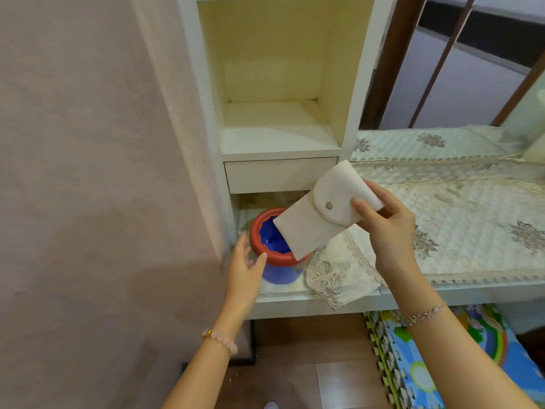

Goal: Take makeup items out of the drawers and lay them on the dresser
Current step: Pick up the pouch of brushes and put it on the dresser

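Both forearms are bare, no sleeves showing. The left wrist wears a pink bead bracelet (221, 340) with a gold charm; the right wrist wears a thin silver chain bracelet (424, 314).

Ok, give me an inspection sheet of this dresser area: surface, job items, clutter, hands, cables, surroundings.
Surface: dresser top covered by a quilted lace-edged cloth, one corner hanging over the open drawer.
Job's things: cream snap-flap pouch, held above the drawer; blue pot with red rim inside the drawer.
Clutter: nothing seen.
Grips: right hand pinches the pouch; left hand open, at the pot's rim.
Cables: nothing seen.
Surroundings: cubby shelf, closed small drawer, mirror, colourful foam mat.
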`<state>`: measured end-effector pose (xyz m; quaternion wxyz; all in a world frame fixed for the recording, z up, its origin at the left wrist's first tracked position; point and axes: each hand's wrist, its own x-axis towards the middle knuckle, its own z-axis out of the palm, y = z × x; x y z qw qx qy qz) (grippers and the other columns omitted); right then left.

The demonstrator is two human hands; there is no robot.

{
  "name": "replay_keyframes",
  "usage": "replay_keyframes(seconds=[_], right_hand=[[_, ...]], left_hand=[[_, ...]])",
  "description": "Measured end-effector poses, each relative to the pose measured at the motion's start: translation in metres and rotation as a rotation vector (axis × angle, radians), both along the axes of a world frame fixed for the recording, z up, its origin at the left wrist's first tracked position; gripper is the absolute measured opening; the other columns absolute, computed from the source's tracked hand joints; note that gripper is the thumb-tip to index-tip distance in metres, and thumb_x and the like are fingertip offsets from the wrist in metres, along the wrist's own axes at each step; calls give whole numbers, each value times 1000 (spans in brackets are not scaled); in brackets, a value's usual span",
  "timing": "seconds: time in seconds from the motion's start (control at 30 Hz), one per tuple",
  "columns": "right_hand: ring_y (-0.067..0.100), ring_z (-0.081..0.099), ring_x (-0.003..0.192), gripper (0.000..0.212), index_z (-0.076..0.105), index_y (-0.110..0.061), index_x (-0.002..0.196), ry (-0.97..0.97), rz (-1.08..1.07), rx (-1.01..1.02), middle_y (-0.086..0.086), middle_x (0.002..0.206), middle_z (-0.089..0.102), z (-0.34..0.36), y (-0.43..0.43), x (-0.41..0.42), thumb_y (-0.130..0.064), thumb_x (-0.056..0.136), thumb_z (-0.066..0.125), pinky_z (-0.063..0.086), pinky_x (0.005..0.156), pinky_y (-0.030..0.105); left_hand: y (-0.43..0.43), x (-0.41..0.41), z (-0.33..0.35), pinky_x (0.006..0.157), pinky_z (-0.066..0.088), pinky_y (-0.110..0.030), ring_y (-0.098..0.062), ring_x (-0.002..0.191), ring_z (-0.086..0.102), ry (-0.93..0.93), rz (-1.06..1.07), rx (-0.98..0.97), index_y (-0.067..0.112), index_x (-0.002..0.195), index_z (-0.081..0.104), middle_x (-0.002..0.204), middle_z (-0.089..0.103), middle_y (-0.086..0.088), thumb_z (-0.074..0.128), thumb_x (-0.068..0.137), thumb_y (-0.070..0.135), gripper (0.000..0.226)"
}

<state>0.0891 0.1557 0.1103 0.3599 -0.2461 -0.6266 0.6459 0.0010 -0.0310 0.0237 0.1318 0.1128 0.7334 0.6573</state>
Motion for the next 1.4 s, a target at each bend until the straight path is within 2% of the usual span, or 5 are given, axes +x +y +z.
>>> replay_keyframes(seconds=[0.23, 0.77, 1.07, 1.3, 1.4], right_hand=[[12, 62, 85, 27, 65, -22, 104, -35, 85, -24, -1, 95, 65, -4, -2, 43, -5, 82, 64, 58, 67, 22], [20, 67, 96, 25, 63, -18, 108, -178, 383, -164, 5, 100, 72, -23, -42, 153, -18, 83, 67, 54, 80, 39], [22, 66, 103, 38, 59, -16, 120, -218, 694, -263, 5, 113, 69, -29, -75, 175, -24, 84, 65, 53, 89, 42], [22, 70, 94, 32, 62, -13, 115, -231, 608, -259, 6, 105, 72, -33, -88, 174, -17, 83, 67, 57, 78, 37], [21, 70, 92, 32, 63, -13, 114, -266, 588, -261, 5, 104, 72, -38, -90, 174, -18, 83, 67, 57, 78, 37]], left_hand=[[-11, 39, 36, 98, 34, -19, -2, 118, 44, 160, -63, -1, 24, 132, 42, 128, 48, 12, 60, 88, 16, 48], [-26, 196, 38, 59, 47, -7, 5, 89, 60, -116, -191, -99, 27, 110, 55, 106, 62, 12, 72, 78, 18, 37], [-40, 210, 54, 74, 57, -30, -13, 93, 68, -217, -9, 136, 19, 108, 58, 109, 67, 0, 73, 76, 14, 36], [-51, 196, 62, 71, 47, -15, -4, 95, 56, 79, 16, -181, 28, 111, 46, 108, 57, 7, 78, 72, 23, 51], [-64, 181, 61, 95, 36, -26, -9, 117, 39, 498, 33, -373, 33, 123, 45, 124, 46, 7, 79, 70, 24, 63]])
